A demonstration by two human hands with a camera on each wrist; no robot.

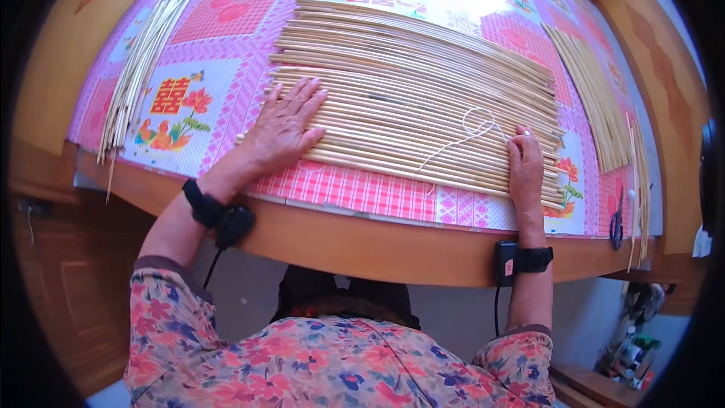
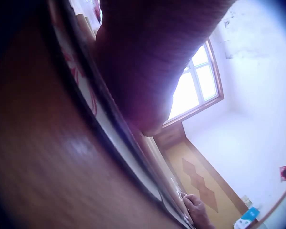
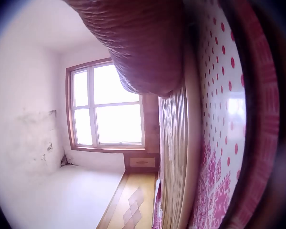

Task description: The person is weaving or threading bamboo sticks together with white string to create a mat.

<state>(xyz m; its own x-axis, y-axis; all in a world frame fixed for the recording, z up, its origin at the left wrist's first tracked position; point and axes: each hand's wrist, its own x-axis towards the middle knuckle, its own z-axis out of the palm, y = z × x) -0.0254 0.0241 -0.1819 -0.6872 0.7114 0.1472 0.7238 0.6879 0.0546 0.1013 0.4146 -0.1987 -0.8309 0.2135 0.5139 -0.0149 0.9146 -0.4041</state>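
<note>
Thin pale sticks (image 1: 393,68) lie side by side in a wide flat layer, also seen edge-on in the right wrist view (image 3: 174,152). The left hand (image 1: 285,127) rests with fingers spread on the layer's left end. At its right end, the right hand (image 1: 527,170) pinches a white string (image 1: 483,130) between thumb and curled fingers. The string loops over the sticks, its loose end near the front edge. In the left wrist view, the left hand (image 2: 138,62) looms dark and the right hand (image 2: 196,210) shows small. The right hand (image 3: 143,47) hides its fingers in its own wrist view.
Loose sticks (image 1: 143,68) lie at the table's left, with another bundle (image 1: 593,98) at the right. Scissors (image 1: 617,227) and a few thin sticks (image 1: 639,189) are near the right front. A patterned cloth (image 1: 226,11) covers the table, whose wooden edge (image 1: 362,240) curves before the person.
</note>
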